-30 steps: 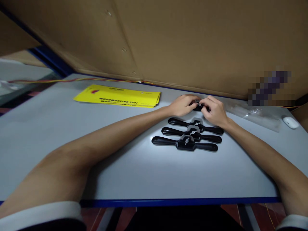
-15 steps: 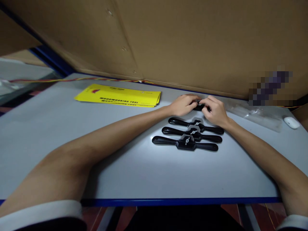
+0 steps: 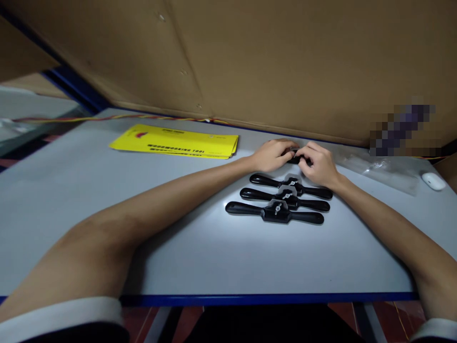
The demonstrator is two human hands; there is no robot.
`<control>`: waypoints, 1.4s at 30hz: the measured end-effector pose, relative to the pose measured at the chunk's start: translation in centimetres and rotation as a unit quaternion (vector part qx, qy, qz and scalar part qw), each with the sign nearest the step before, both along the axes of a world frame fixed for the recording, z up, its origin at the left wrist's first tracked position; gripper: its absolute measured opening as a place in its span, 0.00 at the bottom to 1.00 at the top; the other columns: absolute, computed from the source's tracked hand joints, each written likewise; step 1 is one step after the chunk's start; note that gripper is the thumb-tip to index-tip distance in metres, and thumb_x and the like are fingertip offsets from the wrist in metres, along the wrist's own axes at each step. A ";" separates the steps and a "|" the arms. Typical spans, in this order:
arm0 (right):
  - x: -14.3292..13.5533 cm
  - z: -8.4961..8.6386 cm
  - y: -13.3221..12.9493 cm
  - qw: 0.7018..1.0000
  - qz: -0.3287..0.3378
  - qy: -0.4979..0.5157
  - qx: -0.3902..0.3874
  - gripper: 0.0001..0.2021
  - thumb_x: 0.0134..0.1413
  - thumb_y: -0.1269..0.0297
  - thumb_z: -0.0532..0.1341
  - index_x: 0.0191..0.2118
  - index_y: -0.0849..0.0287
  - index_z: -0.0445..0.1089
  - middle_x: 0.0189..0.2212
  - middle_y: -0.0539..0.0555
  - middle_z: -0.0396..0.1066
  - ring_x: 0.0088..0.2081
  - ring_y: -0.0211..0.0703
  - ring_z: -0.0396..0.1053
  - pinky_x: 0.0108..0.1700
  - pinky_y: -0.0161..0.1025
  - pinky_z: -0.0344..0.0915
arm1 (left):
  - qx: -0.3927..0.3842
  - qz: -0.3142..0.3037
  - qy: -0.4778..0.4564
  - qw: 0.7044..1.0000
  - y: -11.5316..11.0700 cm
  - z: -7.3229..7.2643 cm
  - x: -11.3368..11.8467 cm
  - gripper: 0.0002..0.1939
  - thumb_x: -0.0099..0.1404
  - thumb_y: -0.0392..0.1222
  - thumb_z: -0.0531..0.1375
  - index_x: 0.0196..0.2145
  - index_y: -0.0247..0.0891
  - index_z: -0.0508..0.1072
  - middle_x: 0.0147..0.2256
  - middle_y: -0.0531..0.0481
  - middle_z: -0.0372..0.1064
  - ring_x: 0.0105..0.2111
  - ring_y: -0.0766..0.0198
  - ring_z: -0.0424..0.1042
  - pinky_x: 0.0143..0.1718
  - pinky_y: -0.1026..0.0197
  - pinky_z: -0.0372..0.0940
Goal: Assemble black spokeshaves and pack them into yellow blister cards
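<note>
At the back of the table, my left hand (image 3: 274, 155) and my right hand (image 3: 318, 165) are both closed on a black spokeshave (image 3: 294, 160). Only its middle shows between the fingertips, and my hands cover its handles. Nearer to me lie three more black spokeshaves in a staggered column: the rear one (image 3: 264, 180), the middle one (image 3: 255, 194) and the front one (image 3: 246, 208). Each has two long handles, with a pale metal blade and a small silver screw at its centre. My right wrist is close to the right handle of the rear spokeshave.
Yellow printed cards (image 3: 174, 142) lie in a stack at back left. Clear plastic bags (image 3: 380, 172) and a white earbud case (image 3: 433, 181) are at right. A cardboard wall (image 3: 267, 66) rises behind the grey table (image 3: 228, 267); a twisted cable (image 3: 143, 116) runs along its back edge.
The fingers of my right hand have shifted very slightly at the middle of the held spokeshave. Everything else stays in place.
</note>
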State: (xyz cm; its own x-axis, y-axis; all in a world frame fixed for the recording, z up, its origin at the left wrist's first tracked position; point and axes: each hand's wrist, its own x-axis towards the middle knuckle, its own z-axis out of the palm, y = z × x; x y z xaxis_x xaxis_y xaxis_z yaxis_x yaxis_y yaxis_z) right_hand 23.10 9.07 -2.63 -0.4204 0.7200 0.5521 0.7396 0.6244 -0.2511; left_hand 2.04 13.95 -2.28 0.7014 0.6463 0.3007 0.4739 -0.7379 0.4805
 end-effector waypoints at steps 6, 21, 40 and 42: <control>0.0 -0.1 0.1 0.998 -0.062 -0.005 0.027 0.11 0.55 0.70 0.57 0.37 0.55 0.78 0.32 0.54 0.73 0.32 0.48 0.68 0.40 0.45 0.63 | 0.003 0.017 0.008 1.000 0.0 -0.2 0.1 0.27 0.68 0.51 0.55 0.57 0.34 0.78 0.41 0.43 0.79 0.40 0.53 0.75 0.44 0.55 0.68; -0.1 0.2 -0.1 0.998 -0.057 -0.001 0.006 0.11 0.55 0.69 0.56 0.37 0.56 0.77 0.34 0.55 0.73 0.33 0.48 0.68 0.40 0.45 0.63 | 0.007 0.013 0.014 1.000 0.1 -0.1 0.0 0.28 0.65 0.48 0.54 0.56 0.32 0.77 0.40 0.43 0.78 0.40 0.53 0.74 0.43 0.56 0.66; -0.2 0.3 0.0 0.997 -0.074 -0.024 -0.011 0.10 0.52 0.69 0.57 0.36 0.55 0.75 0.33 0.54 0.73 0.33 0.48 0.66 0.40 0.44 0.61 | 0.018 0.013 0.016 1.000 0.0 -0.1 0.1 0.30 0.64 0.48 0.54 0.58 0.32 0.77 0.40 0.43 0.77 0.39 0.53 0.74 0.43 0.55 0.67; -0.1 0.2 0.1 0.997 -0.070 -0.024 -0.014 0.09 0.53 0.69 0.57 0.34 0.55 0.75 0.33 0.55 0.72 0.33 0.48 0.66 0.40 0.44 0.61 | 0.017 0.011 0.016 1.000 0.0 0.0 0.1 0.30 0.64 0.48 0.54 0.58 0.32 0.77 0.40 0.42 0.77 0.39 0.53 0.74 0.44 0.55 0.68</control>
